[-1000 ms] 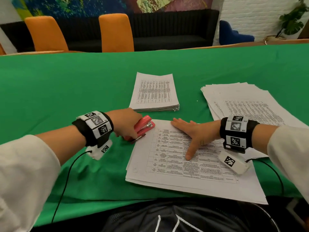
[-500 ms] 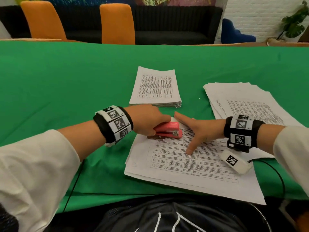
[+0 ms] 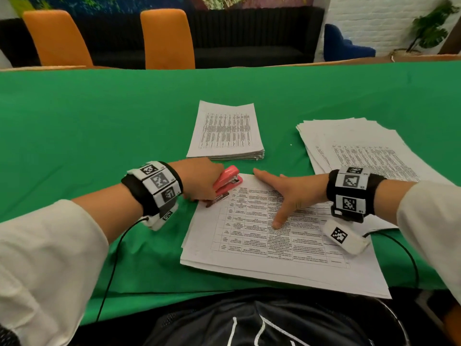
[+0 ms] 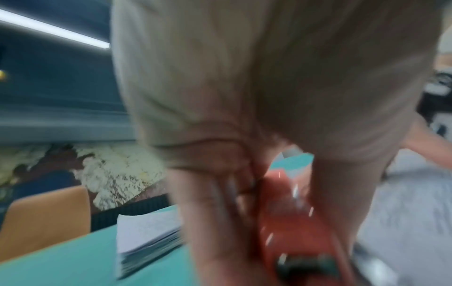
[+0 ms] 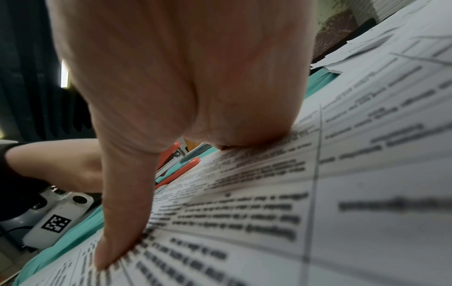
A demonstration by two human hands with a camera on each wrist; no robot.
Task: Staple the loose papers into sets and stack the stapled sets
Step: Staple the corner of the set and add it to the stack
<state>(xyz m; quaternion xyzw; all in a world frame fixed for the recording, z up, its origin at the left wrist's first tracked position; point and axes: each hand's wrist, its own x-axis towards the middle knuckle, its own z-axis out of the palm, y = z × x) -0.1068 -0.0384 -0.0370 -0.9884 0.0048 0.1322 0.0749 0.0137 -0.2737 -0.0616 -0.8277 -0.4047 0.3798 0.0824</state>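
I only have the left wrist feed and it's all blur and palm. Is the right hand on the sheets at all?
Observer: Yes. The right hand lies flat on the front paper set, fingers straight and spread.
Operator: Where's the stapler relative to that set?
Observer: The pink stapler is at the set's far left corner, gripped by the left hand, its mouth over the paper's corner.
Operator: Any other paper besides the stack I see?
Observer: A fanned, untidy pile lies to the right, partly under the right wrist. The neat stack sits beyond the stapler.
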